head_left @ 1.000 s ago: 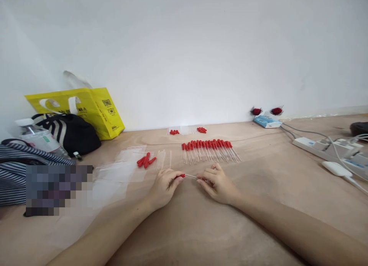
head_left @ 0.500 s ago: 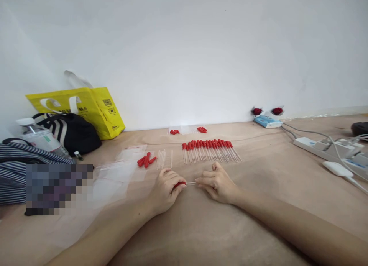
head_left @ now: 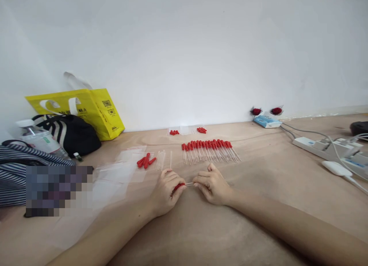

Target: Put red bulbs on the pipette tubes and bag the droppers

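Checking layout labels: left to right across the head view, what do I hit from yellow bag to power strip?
Yellow bag → near bulb pile → left hand → held tube → right hand → blue pack → power strip.

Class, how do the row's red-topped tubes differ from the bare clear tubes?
The red-topped tubes end in red bulbs; the bare tubes have none. The red-topped tubes form a long row; the bare tubes make a smaller group. Both have slim, clear shafts and lie on the table.
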